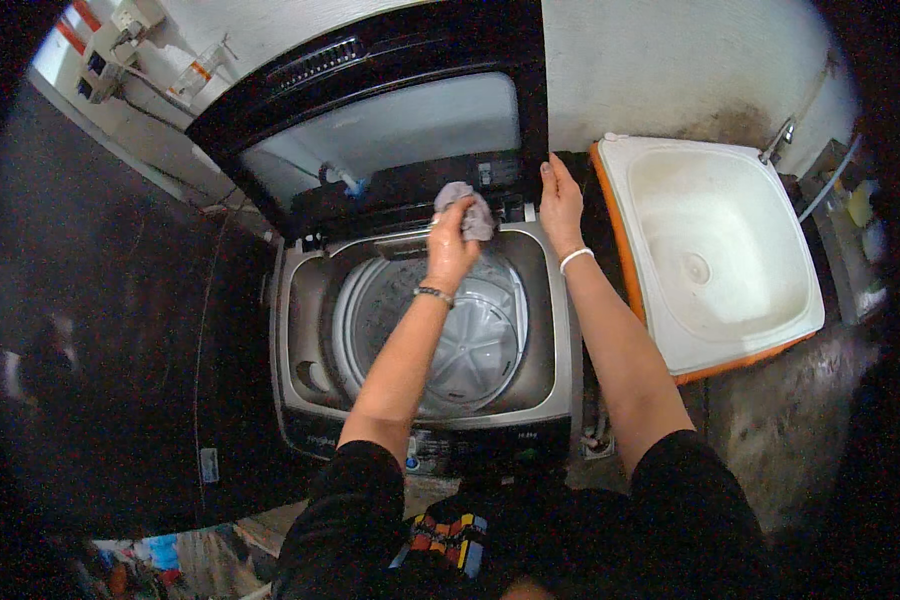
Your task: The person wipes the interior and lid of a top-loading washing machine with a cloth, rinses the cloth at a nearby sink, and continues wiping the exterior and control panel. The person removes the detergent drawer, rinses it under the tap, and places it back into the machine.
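Note:
A top-loading washing machine [564,360] stands before me with its dark-framed, see-through lid [390,112] raised against the wall. My left hand [451,238] grips a crumpled greyish cloth [474,214] just above the rear rim of the opening, near the lid's hinge side. Below that arm the metal wash drum [465,349] shows, with a ribbed disc at its bottom. My right hand [561,199] is at the lower right edge of the lid, fingers pointing up; I see no object in it, and whether it grips the edge is hard to tell.
Right of the machine is a white sink basin [735,240] with an orange side and a metal tap [784,139] behind it. Plugs and cables [109,64] hang on the wall at upper left. A large dark surface [120,337] fills the left side.

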Demonstrator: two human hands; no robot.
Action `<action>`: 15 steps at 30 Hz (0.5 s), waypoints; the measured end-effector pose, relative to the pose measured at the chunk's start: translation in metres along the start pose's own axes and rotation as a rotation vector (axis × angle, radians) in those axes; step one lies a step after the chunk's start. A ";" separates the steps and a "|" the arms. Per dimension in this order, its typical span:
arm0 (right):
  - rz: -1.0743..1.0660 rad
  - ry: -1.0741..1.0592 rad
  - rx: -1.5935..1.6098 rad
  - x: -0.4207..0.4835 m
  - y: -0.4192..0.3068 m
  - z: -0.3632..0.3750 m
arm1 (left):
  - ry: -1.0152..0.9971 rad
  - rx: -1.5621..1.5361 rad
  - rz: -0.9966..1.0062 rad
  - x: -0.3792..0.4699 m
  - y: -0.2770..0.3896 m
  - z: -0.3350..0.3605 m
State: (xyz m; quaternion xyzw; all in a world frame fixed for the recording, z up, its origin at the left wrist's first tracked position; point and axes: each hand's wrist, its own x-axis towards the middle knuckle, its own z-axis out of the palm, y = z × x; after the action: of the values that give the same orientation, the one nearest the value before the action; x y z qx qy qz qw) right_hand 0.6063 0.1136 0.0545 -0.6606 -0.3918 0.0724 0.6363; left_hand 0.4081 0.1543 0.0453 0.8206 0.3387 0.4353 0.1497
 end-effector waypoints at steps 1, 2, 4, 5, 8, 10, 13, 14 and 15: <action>0.008 -0.005 -0.010 0.000 0.000 0.000 | -0.066 -0.025 -0.049 0.001 0.006 0.008; 0.017 -0.010 -0.020 0.000 -0.001 0.000 | -0.055 -0.082 -0.063 0.003 0.011 0.016; -0.010 -0.003 0.004 -0.001 -0.001 -0.001 | -0.066 -0.215 -0.164 0.005 0.012 0.025; -0.029 0.005 0.022 -0.001 -0.001 -0.001 | -0.090 -0.297 -0.230 0.005 0.010 0.027; -0.010 -0.004 0.007 -0.001 0.001 0.000 | -0.149 -0.412 -0.255 0.003 0.001 0.027; -0.024 0.017 -0.022 -0.001 0.003 0.001 | -0.219 -0.391 -0.230 0.001 -0.003 0.025; -0.043 0.041 -0.047 0.000 0.007 0.002 | -0.181 -0.216 0.081 -0.003 -0.009 0.015; -0.043 0.049 -0.051 0.000 0.008 0.002 | -0.227 -0.184 0.086 -0.005 -0.011 0.009; -0.058 0.046 -0.045 0.000 0.009 0.002 | -0.261 -0.160 0.113 -0.007 -0.014 0.002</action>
State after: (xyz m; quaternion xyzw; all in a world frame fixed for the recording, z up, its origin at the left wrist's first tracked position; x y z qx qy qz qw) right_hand 0.6091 0.1163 0.0460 -0.6646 -0.3974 0.0299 0.6321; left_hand 0.4007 0.1594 0.0324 0.8734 0.2339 0.3584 0.2325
